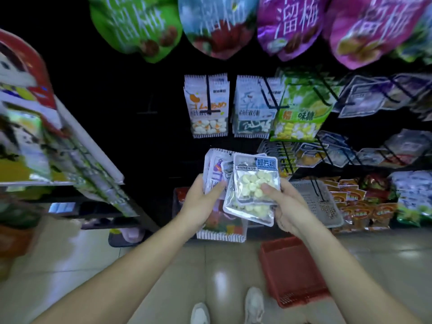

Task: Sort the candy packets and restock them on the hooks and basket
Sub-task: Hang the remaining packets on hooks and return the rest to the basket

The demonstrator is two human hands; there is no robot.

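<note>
Left hand [201, 203]: fingers curled behind a fanned stack of packets [216, 170], thumb laid across the front. It holds the stack from the left edge.

Right hand [288, 206]: thumb pressed on the front of the top packet [256, 181], fingers hidden behind it. It pinches that packet at its lower right corner.

Top packet: flat, glossy plastic, rounded corners, blue label strip over a clear window showing pale round tablets. A second packet of the same kind lies just under it, skewed to the left. The packets behind have white striped, crimped edges; one shows coloured jelly pieces at the bottom.

Stack is held at mid-height in front of the display, above the floor [163, 265].

Display: thin black wire hooks [207, 97] carry striped-edge hanging packets [208, 127]; a green packet [301, 108] hangs to the right. Large puffy bags [289, 24] in green, blue, purple and pink hang along the top. A grey perforated basket [327, 206] sits low on the right, beside orange sachets.

Floor: glossy beige tile with light glare. A red mesh basket [292, 272] stands on it near two pale shoes [254, 305]. Left shelf blurred.
</note>
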